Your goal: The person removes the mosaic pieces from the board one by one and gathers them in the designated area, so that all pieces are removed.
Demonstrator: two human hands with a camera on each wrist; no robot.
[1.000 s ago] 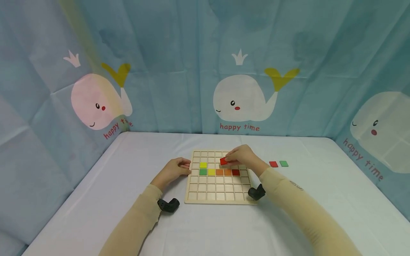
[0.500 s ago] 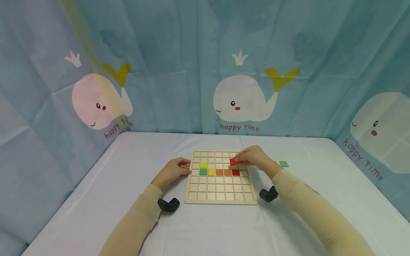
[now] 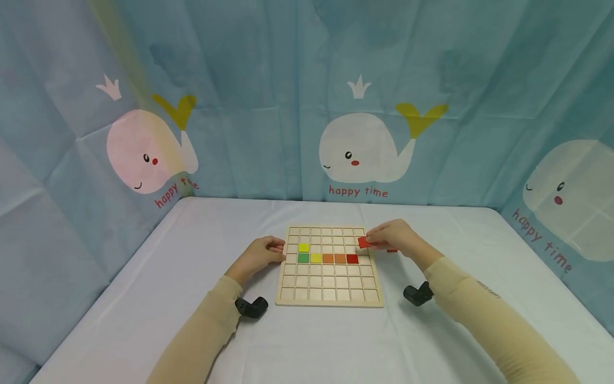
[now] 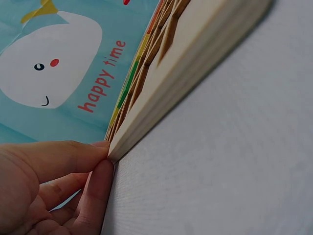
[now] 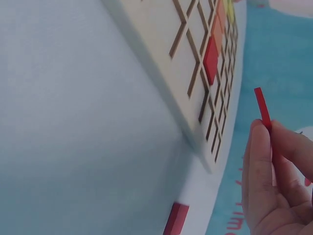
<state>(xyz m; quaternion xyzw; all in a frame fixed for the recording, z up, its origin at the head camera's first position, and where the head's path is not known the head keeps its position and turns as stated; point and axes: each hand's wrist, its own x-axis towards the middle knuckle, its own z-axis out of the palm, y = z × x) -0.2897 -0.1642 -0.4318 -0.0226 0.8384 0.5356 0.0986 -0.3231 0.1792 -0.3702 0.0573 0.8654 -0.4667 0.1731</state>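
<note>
My right hand (image 3: 395, 237) pinches a red square tile (image 3: 363, 242) between thumb and fingertips, just above the right edge of a wooden grid board (image 3: 331, 295). In the right wrist view this red tile (image 5: 262, 106) appears edge-on, raised clear of the board. A second red tile (image 5: 177, 218) lies on the table beside the board, mostly covered by the hand in the head view. At the opposite side, my left hand (image 3: 259, 257) holds the board's left edge; the left wrist view has its thumb and a finger meeting at that edge (image 4: 128, 142).
On the board, one row contains a green tile (image 3: 303, 258), a yellow tile (image 3: 315, 258), two orange tiles (image 3: 328, 258) and a red tile (image 3: 352, 259). Another yellow tile (image 3: 304, 247) sits above the green one. A white cloth (image 3: 316, 346) covers the table; a whale-print curtain (image 3: 268, 149) hangs behind.
My right hand has moved rightward across the board with the red tile, now over its right edge. It now hides the green tile on the table. The left hand stays put.
</note>
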